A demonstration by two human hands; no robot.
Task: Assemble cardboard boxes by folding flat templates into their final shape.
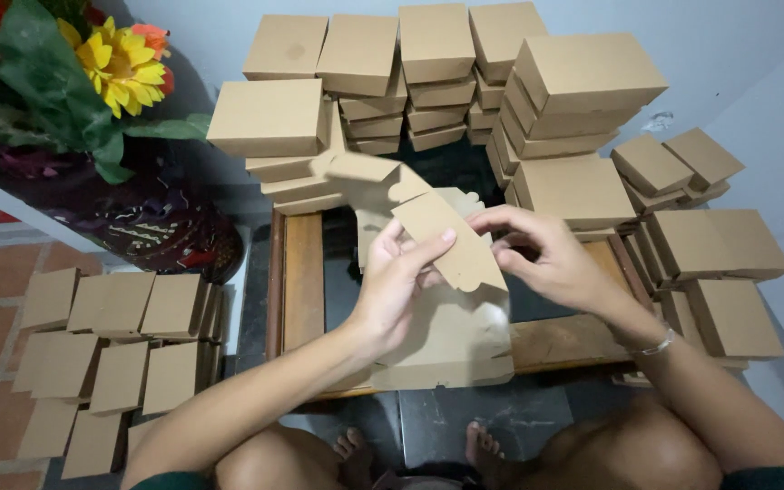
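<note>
A flat, die-cut sheet of brown cardboard (451, 299), partly folded, is held up in front of the person over the middle of a low wooden worktop (303, 281). Its lower part hangs down toward the near edge of the worktop, while an upper flap (446, 238) is bent up and slants between the two hands. The left hand (392, 286) pinches this flap from the left, thumb laid along its top edge and fingers curled behind the sheet. The right hand (542, 254) comes in from the right with fingers bent, its fingertips touching the flap near its upper end; a thin bracelet (651, 345) sits on that wrist.

Behind the sheet, along the far side of the worktop, finished brown boxes (583, 77) are stacked in several uneven piles against the wall, some leaning. More closed boxes (714, 245) lie in a loose group to the right, well apart from the hands. On the tiled floor to the left, further boxes (115, 349) stand packed together in rows. Beyond these, a dark patterned vase (138, 222) holds leaves and a yellow sunflower (120, 63). At the bottom, the person's bare feet (410, 445) rest on the floor between the knees.
</note>
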